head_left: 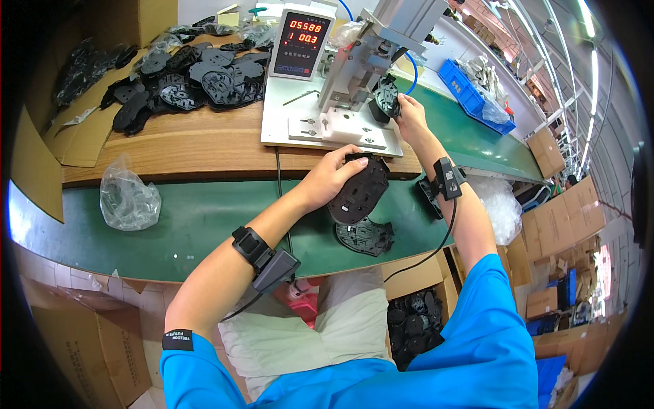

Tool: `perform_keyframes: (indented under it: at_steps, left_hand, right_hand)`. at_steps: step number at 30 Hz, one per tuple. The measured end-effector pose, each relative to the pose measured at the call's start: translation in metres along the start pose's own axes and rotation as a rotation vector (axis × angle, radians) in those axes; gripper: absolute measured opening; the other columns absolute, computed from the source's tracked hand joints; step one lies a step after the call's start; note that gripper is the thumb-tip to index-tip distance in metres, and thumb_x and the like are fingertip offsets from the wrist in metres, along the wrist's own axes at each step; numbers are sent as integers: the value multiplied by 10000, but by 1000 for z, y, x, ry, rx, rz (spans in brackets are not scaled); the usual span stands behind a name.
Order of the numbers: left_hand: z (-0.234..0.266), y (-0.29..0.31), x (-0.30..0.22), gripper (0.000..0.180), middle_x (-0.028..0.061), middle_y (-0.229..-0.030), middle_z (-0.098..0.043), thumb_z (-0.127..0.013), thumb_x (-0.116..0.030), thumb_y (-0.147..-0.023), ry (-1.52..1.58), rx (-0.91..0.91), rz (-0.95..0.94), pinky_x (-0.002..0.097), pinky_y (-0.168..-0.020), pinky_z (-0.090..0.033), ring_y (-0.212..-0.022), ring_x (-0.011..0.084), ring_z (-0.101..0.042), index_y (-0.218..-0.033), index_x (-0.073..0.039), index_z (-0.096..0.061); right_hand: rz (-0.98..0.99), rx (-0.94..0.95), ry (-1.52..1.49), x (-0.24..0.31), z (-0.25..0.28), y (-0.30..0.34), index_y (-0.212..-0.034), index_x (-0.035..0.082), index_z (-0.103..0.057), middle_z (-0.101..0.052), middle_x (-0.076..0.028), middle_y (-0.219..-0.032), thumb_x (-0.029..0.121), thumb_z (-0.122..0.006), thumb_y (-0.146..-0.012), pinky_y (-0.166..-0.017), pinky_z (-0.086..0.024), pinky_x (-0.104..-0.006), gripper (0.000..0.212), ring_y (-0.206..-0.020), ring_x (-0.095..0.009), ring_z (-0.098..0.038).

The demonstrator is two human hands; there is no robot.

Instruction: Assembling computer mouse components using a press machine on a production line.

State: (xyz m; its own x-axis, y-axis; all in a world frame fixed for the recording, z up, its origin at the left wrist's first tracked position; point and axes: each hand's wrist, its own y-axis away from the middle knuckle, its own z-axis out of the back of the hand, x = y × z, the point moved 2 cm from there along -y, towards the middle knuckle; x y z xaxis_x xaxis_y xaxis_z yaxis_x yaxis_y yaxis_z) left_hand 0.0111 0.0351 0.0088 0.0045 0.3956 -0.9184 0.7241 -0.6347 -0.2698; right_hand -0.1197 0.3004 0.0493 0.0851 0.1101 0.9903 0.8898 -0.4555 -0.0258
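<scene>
My left hand [332,174] grips a black plastic shell [360,192], shaped like a mouse base, and holds it just above the green conveyor belt [184,225]. A second black shell [366,236] lies on the belt right under it. My right hand [409,114] reaches up to the small press machine [371,61] and holds another black part [386,99] at the machine's fixture, above its white base plate [327,126]. Both wrists carry black strapped devices with cables.
A pile of black plastic parts [191,75] lies on the wooden bench at upper left, beside a red-digit counter box [300,44]. A crumpled clear bag [127,198] sits on the belt. A cardboard box of black parts [412,327] stands below, a blue bin [473,92] far right.
</scene>
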Motion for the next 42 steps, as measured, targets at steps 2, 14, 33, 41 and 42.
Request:
perform_keyframes:
  at_steps: [2, 14, 33, 41, 42]
  left_hand:
    - [-1, 0, -2, 336, 64, -1049, -698, -577, -296, -1057, -17, 0, 17, 255, -834, -536, -926, 91, -660, -1240, -15, -588]
    - [2, 0, 4, 355, 73, -1011, -712, -610, -302, -1069, -28, -49, -6, 269, -782, -543, -879, 96, -667, -1269, -11, -575]
    - [-4, 0, -1, 421, 66, -1095, -698, -565, -374, -1094, 128, -208, -76, 269, -881, -532, -973, 108, -652, -1271, 6, -597]
    - [-12, -1, -13, 383, 53, -1059, -708, -563, -369, -1096, 225, -194, -89, 266, -824, -552, -922, 95, -673, -1250, -23, -621]
    - [-15, 0, -11, 383, 55, -1058, -708, -565, -369, -1095, 224, -151, -58, 266, -819, -554, -920, 96, -674, -1249, -23, -623]
  right_hand:
    - [1, -8, 57, -1, 6, -6, -1242, 48, -627, -697, -47, -1033, 194, -621, -1055, -742, -538, -338, 238, -839, -147, -670]
    - [16, 28, 118, 3, 9, 1, -1230, 46, -648, -696, -39, -1011, 200, -636, -1057, -707, -527, -296, 232, -823, -120, -650]
    - [45, 111, 59, 27, 27, 49, -1228, 41, -639, -697, -40, -1054, 106, -721, -993, -747, -506, -260, 258, -888, -113, -624]
    - [58, 425, 292, 22, 49, 211, -1261, 14, -609, -680, -40, -1154, 95, -708, -994, -877, -510, -275, 295, -1020, -106, -634]
    - [11, 456, 301, 17, 50, 223, -1262, 19, -606, -680, -41, -1155, 93, -713, -989, -880, -510, -279, 302, -1017, -107, -634]
